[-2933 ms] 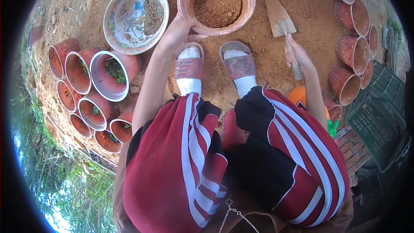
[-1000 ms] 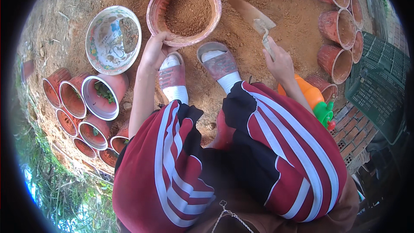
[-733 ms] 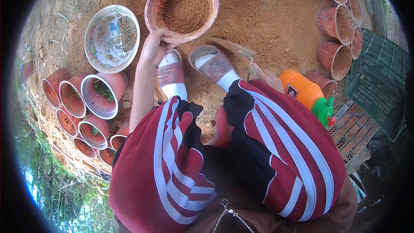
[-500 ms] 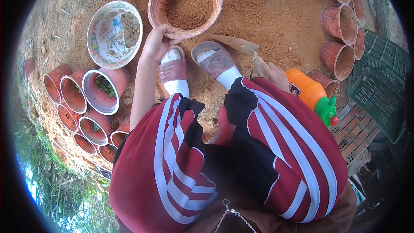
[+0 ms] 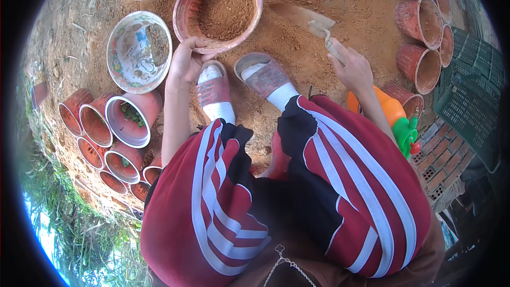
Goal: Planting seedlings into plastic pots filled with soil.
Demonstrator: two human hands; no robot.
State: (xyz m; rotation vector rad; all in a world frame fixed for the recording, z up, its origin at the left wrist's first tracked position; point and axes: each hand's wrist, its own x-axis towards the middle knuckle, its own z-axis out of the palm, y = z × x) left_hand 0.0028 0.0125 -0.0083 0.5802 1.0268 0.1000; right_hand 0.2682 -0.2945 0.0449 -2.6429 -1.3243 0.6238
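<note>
— Gripping what, on each side?

— Left hand is curled over the near rim of the soil-filled pot, fingers hooked on the lip and thumb outside, pinching the wall. Right hand is wrapped around the handle of the trowel, fist closed, with the blade pointing far and to the left, lying on the dirt.

— How would that pot handle?

— Heavy, I'd judge: it is a round, reddish plastic pot filled with dry, red-brown soil to well below the rim. The wall looks thin, so a one-handed pinch on the lip may flex it. Two hands under the rim on opposite sides, or a slide along the ground, seems safer. Dust on the rim could make it slippery.

— And the trowel?

— Stiff and light; a flat pointed metal blade caked with soil, and a pale handle. The handle is the only sensible hold.

— Where does the pot sit?

— On the bare earth, just beyond the person's sandalled feet, left of the trowel. A patterned, empty bowl stands just left of it, and empty terracotta-coloured pots lie stacked on their sides nearer left. More pots line the far right, with an orange bottle beside the right forearm.
</note>
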